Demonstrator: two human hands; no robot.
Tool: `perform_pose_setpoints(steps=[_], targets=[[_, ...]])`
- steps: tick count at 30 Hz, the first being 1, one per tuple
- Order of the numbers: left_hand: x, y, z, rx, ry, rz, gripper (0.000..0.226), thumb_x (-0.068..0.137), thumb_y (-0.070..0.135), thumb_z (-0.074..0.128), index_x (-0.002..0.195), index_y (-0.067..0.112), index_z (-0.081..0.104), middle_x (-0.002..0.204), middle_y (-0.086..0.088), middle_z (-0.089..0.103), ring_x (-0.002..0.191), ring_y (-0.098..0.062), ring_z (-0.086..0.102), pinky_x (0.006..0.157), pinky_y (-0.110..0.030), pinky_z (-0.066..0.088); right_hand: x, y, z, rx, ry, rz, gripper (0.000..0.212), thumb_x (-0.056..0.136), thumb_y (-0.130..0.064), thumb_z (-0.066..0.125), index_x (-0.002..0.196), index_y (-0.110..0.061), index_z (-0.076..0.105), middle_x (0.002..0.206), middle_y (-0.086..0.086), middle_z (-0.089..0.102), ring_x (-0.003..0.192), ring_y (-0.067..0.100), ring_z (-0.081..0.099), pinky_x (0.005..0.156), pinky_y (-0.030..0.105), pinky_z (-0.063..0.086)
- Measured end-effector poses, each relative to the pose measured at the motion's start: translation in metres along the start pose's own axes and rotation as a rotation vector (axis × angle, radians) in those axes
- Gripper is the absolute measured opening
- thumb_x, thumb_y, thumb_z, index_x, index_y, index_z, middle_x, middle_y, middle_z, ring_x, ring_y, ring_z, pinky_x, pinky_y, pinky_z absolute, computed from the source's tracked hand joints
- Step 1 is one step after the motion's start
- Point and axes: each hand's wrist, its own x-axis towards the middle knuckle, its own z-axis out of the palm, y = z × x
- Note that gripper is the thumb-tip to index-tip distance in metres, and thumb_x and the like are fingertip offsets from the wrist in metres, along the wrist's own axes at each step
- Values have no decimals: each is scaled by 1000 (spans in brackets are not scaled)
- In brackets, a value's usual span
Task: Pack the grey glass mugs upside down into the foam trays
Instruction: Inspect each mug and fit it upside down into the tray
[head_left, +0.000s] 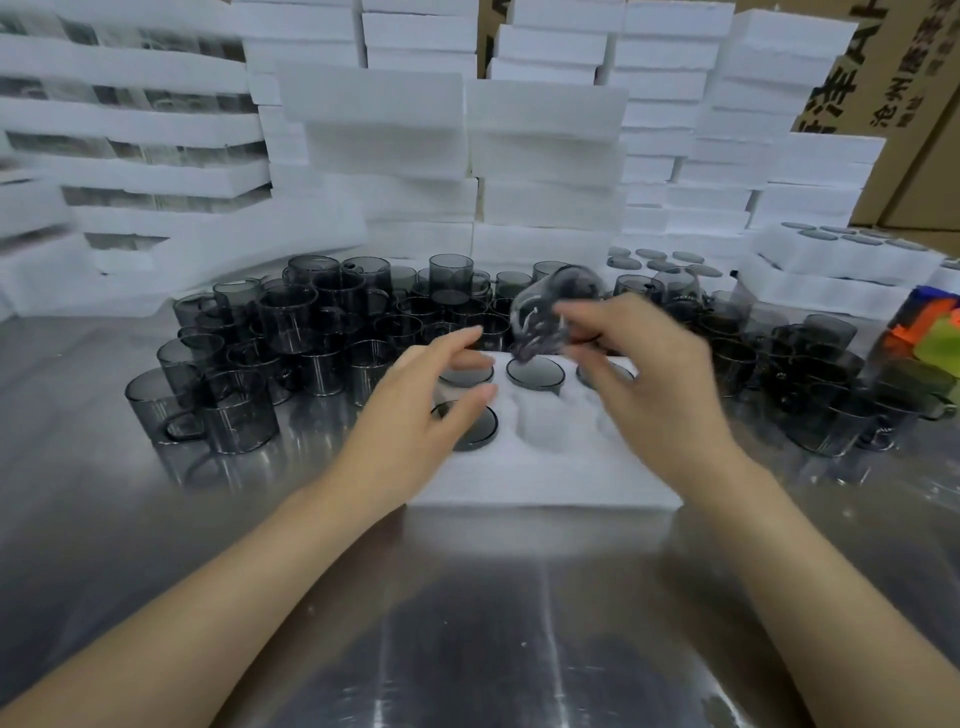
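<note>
On the shiny steel worktop (467, 623) a white foam tray (545, 478) lies just ahead of the person, between the two bare forearms. The right hand (654, 374) holds a grey glass mug (556, 306) in the air above the tray's far edge. Its fingers (587, 319) are curled round the mug, which is tilted and motion-blurred, so the exact grip cannot be told. The left hand (426, 400) hovers over the tray's left side with its fingers spread and relaxed, holding nothing and partly covering two pockets. Four upturned mugs (535, 373) sit in the tray with their round dark bases uppermost, three in the far row and one at the near left. The near middle pocket (550, 423) shows bare foam, and the right hand hides the near right corner. Loose upright grey mugs (234, 405) crowd the worktop close behind the tray and on both sides, some stacked on others, hemming it in. Behind them rise tall stacks of white foam pieces (545, 156). At the far left stands a pile of packed trays (130, 140) with glass showing between the foam layers. At the right, more filled trays (841, 244) show rows of round bases. Brown cardboard boxes (914, 78) with printed characters stand in the far right corner, and a blurred orange, green and blue object (935, 332) sits at the right edge.
</note>
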Motion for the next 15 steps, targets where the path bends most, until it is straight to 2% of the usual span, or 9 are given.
perform_pose_setpoints(steps=[2, 4, 7, 9, 11, 13, 15], targets=[[-3, 1, 2, -65, -92, -11, 71, 86, 56, 59, 145, 46, 21, 114, 33, 59, 111, 12, 52, 86, 0, 34, -5, -9, 13, -38, -75, -176, 22, 85, 6, 66, 107, 2, 69, 91, 11, 66, 85, 27, 63, 75, 37, 52], [-4, 0, 6, -160, -85, -36, 81, 81, 60, 61, 144, 51, 10, 115, 42, 54, 112, 15, 51, 87, 0, 35, -9, -12, 20, -33, -115, -246, 19, 87, 3, 65, 105, 2, 70, 92, 11, 67, 85, 29, 64, 69, 41, 54], [-3, -1, 6, -333, -39, -42, 77, 80, 49, 69, 141, 46, 23, 121, 33, 56, 117, 6, 54, 92, -7, 39, -12, -13, 25, 14, -127, -271, 20, 84, 7, 66, 102, 3, 70, 96, 13, 66, 89, 26, 63, 71, 40, 54], [-1, -2, 4, -404, -43, -31, 76, 78, 44, 70, 141, 41, 29, 120, 26, 59, 115, -2, 58, 96, -18, 43, -13, -13, 28, 53, -100, -235, 31, 79, 12, 70, 108, 2, 68, 104, 15, 61, 96, 27, 61, 78, 40, 53], [1, -3, -1, -468, -38, -34, 81, 77, 42, 71, 144, 38, 26, 122, 19, 62, 116, -6, 59, 103, -27, 44, -13, -12, 28, 125, -43, -145, 47, 78, 8, 72, 122, -5, 61, 119, 9, 49, 111, 24, 53, 86, 39, 51], [2, -4, -5, -508, -52, -30, 84, 80, 40, 73, 147, 34, 23, 124, 14, 63, 117, -6, 59, 105, -27, 43, -13, -9, 26, 196, -42, -45, 63, 80, 1, 72, 136, -16, 47, 131, -2, 37, 125, 22, 43, 94, 39, 50], [2, -3, -7, -522, -97, 17, 79, 82, 48, 69, 145, 28, 26, 120, 21, 64, 113, 0, 59, 98, -19, 46, -12, -9, 26, 227, -109, 28, 77, 81, -5, 71, 145, -25, 32, 136, -9, 33, 131, 20, 37, 98, 37, 48]])
